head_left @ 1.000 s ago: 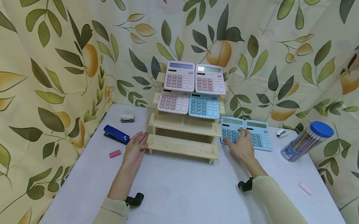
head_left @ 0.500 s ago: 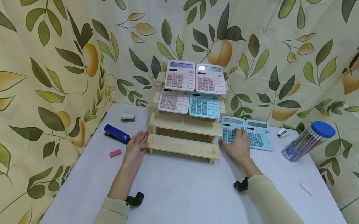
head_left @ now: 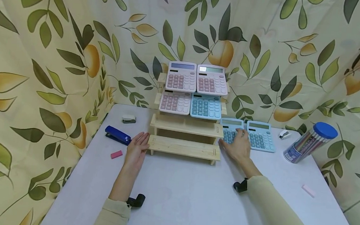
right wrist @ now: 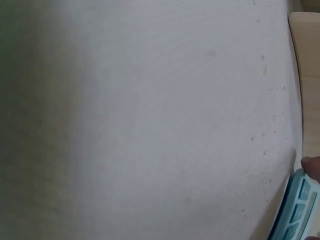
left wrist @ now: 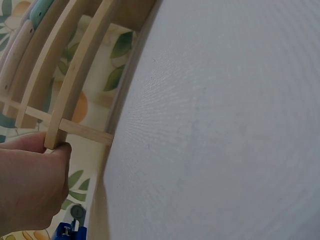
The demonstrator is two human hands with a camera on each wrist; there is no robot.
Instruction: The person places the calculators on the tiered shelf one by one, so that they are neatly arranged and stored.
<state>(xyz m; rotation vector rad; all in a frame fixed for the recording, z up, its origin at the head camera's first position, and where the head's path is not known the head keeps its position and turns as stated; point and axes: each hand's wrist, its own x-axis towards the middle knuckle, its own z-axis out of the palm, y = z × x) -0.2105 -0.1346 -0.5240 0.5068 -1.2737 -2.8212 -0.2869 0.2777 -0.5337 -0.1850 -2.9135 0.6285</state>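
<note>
In the head view a tiered wooden stand stands at the middle of the table. My left hand pinches the left end of its lowest step, and the left wrist view shows thumb and fingers at the step's end. To the right of the stand lie two blue calculators side by side. My right hand grips the left blue calculator, partly covering it; in the right wrist view the thumb is at its edge. The other blue calculator lies just right of the hand.
Upper steps bear pink-keyed calculators and a blue calculator. On the left are a blue stapler, a small white-and-dark stapler and a pink eraser. Rightward stand a blue-lidded pencil tub, a small white item and a pale pink eraser.
My right hand has moved left over the left blue calculator, which has slid slightly left, and a narrow gap shows between the two. The left hand keeps its place on the stand.
</note>
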